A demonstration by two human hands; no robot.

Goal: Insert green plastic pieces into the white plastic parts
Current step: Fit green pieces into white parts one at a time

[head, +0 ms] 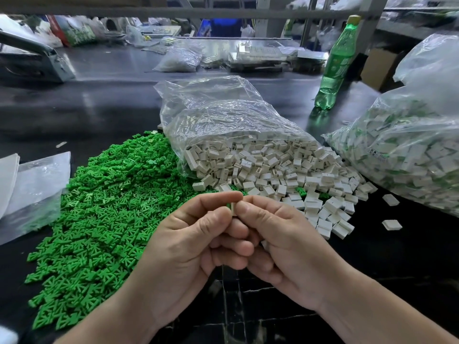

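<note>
Right now my left hand point(193, 239) and right hand point(280, 242) are brought together above the near edge of the worktop point(99, 103), fingertips meeting. My right hand pinches one white part point(233, 208). My left hand seems to pinch one green piece point(228, 206) against it, though only a sliver of green shows. I hold them high and close, I think, so I can line the piece up with the slot and press it home between both thumbs.

Supplies lie within easy reach: one heap of green pieces point(106, 214) towards the left edge, far too many to count, and one pile of white parts point(285, 170) spilling from a clear bag point(223, 115) at the middle, also uncountable. A second bag point(409, 150) at the right edge holds white parts with green showing, probably finished ones. Two stray white parts point(390, 199) lie loose beside it, and one green bottle point(335, 65) stands towards the far right corner.
</note>
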